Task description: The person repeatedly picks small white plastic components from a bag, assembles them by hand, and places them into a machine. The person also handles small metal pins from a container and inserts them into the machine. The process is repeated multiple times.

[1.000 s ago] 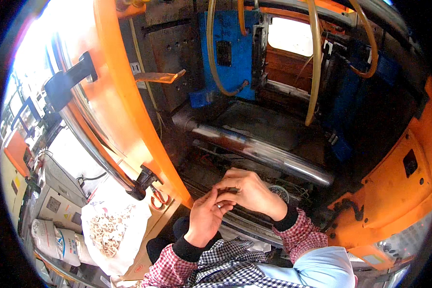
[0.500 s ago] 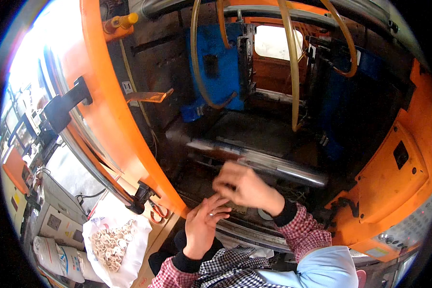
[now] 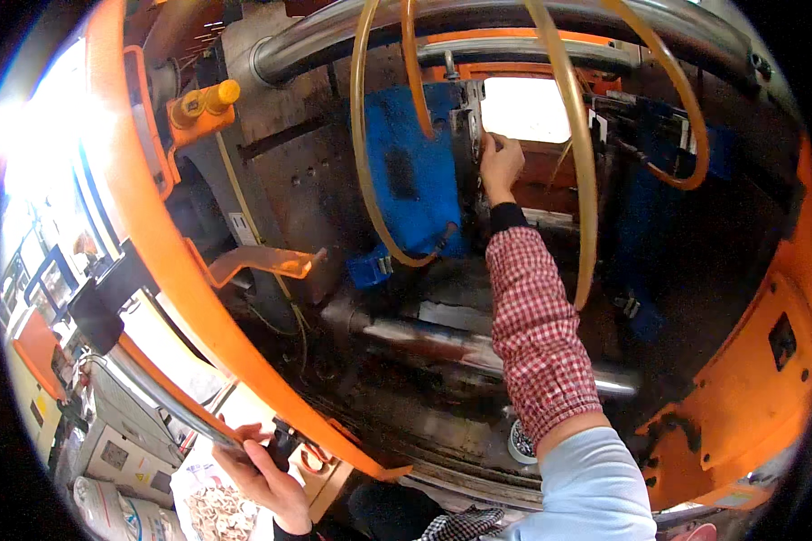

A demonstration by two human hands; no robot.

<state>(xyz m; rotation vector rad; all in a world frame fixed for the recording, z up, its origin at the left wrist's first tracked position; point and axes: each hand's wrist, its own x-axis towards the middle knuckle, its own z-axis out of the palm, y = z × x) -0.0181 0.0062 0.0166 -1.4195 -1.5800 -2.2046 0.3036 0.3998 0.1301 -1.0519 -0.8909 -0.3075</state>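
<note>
My right hand [image 3: 502, 168] reaches deep into the machine, its fingertips pressed together at the inner edge of a dark metal mould half [image 3: 468, 126] mounted on a blue plate [image 3: 412, 171]. Whatever those fingers may hold is too small or hidden to make out. At lower left, my left hand [image 3: 271, 480] is closed round the lower end of a metal bar [image 3: 173, 402] on the orange machine door [image 3: 216, 311]. Part of its fingers is hidden behind the bar.
Yellowish hoses [image 3: 573, 99] hang in loops in front of the mould area. A thick steel rod [image 3: 442, 347] crosses low. Beside my right forearm stands a small cup [image 3: 521, 444] of small pieces. A white bag [image 3: 216, 509] of pale small parts lies at lower left.
My hands were together in front of me. The right has gone forward and up to the mould; the left has moved left to the door bar. The view has shifted.
</note>
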